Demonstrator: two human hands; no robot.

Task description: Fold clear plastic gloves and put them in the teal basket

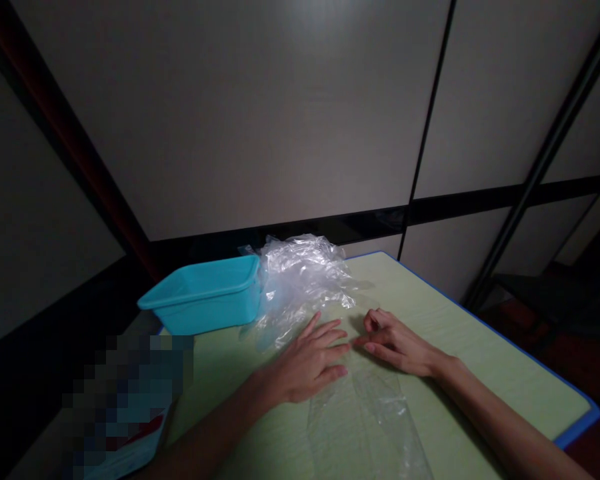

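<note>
A clear plastic bag [367, 420] lies flat on the table in front of me, its near end running out of the bottom of the view. My left hand [307, 363] rests palm down over the bag's upper left part, open, fingers spread. At the upper right of the bag is my right hand [393, 343]. Its thumb and forefinger are close together on the thin film, and the other fingers are curled in. The exact spot of contact is hard to see. Just beyond my left fingertips is a loose heap of clear plastic bags [305, 270].
A turquoise plastic basin [205, 307] stands left of the heap. The table [460, 347] has a pale green top with a blue edge. Behind it rise light cabinet panels [280, 120] with dark trim. A blurred-out item [135, 413] is at the lower left.
</note>
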